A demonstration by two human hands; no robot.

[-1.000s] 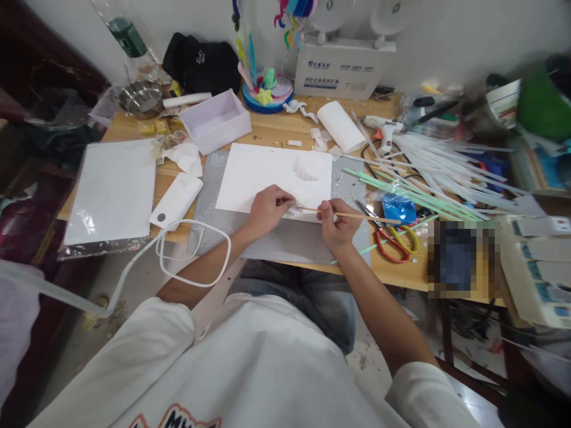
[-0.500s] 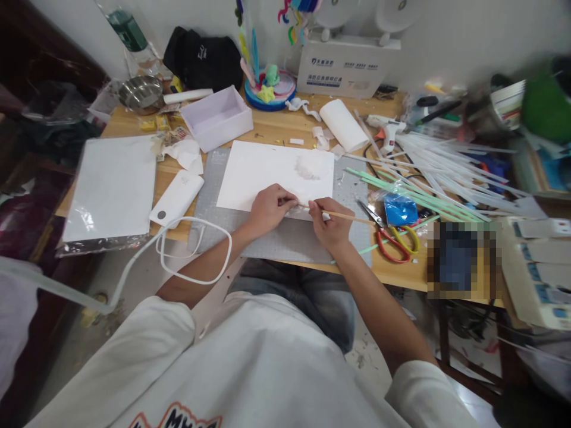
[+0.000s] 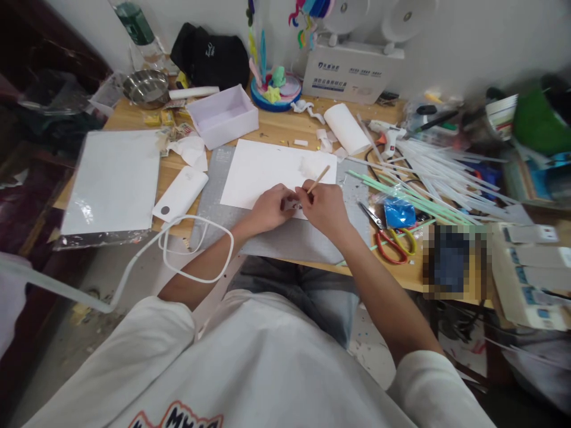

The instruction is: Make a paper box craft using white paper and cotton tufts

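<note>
Over the near edge of a white sheet of paper (image 3: pixel 252 172), my two hands meet with their fingertips almost touching. My right hand (image 3: pixel 325 205) is closed on a thin wooden stick (image 3: pixel 320 177), whose free end points up and away to the right. My left hand (image 3: pixel 271 208) is pinched at the fingertips; what it holds is too small to make out. A whitish fluffy patch (image 3: pixel 306 165) lies on the paper, partly behind the stick. Beneath the sheet is a grey cutting mat (image 3: pixel 209 202).
Scissors (image 3: pixel 388 238) with red and yellow handles lie right of the mat. Green and white strips (image 3: pixel 437 172) and a glue gun (image 3: pixel 390 134) are beyond. A lilac box (image 3: pixel 227 122) stands behind the paper. A white power bank (image 3: pixel 181 193) and looped cable (image 3: pixel 229 249) are at left.
My right hand has turned, so the stick swings from lying level toward the right to pointing up and away. The left hand stays in nearly the same place. The view has shifted slightly.
</note>
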